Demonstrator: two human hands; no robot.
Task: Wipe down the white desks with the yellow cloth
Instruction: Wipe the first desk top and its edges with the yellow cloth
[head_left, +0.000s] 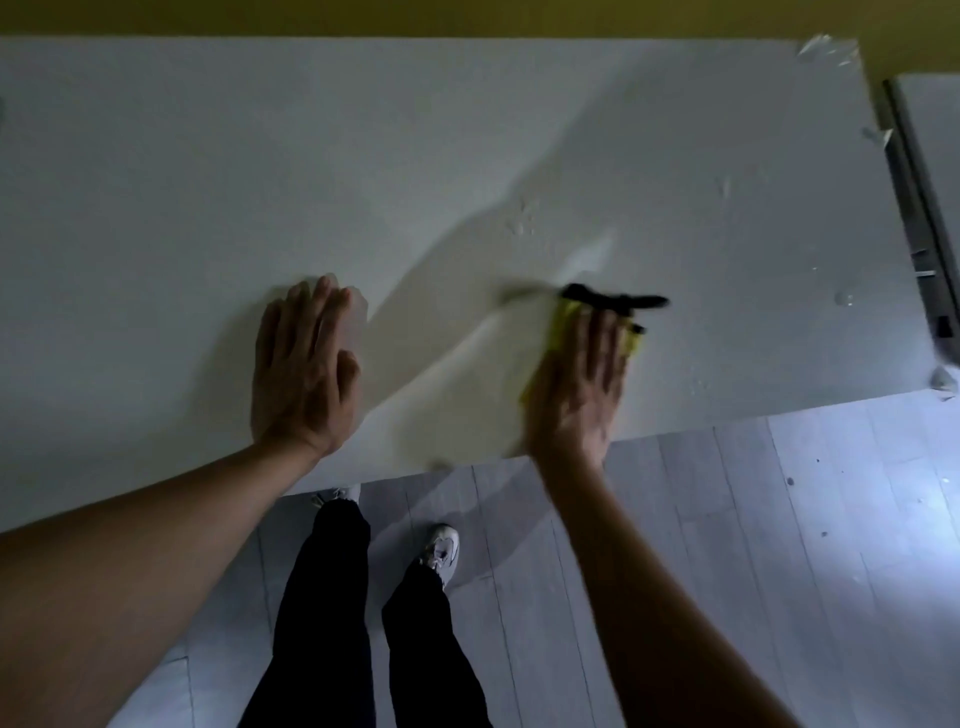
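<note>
The yellow cloth (563, 325) lies flat near the white desk's (260, 156) front edge, mostly covered by a hand

left hand (304, 371) and, to its right, cloth (563, 325) on desk (208, 182).

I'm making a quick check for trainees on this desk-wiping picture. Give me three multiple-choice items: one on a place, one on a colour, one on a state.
1. Where is the cloth?
A. under the right hand
B. under the left hand
C. on the floor

2. What colour is the cloth?
A. blue
B. yellow
C. red

3. How does the left hand lie?
A. curled in a fist
B. lifted off the desk
C. flat on the desk, fingers straight

Answers:
1 A, yellow fabric shows round the right hand's fingers.
2 B, its visible edges are yellow.
3 C, the palm lies down with fingers stretched out.
</note>
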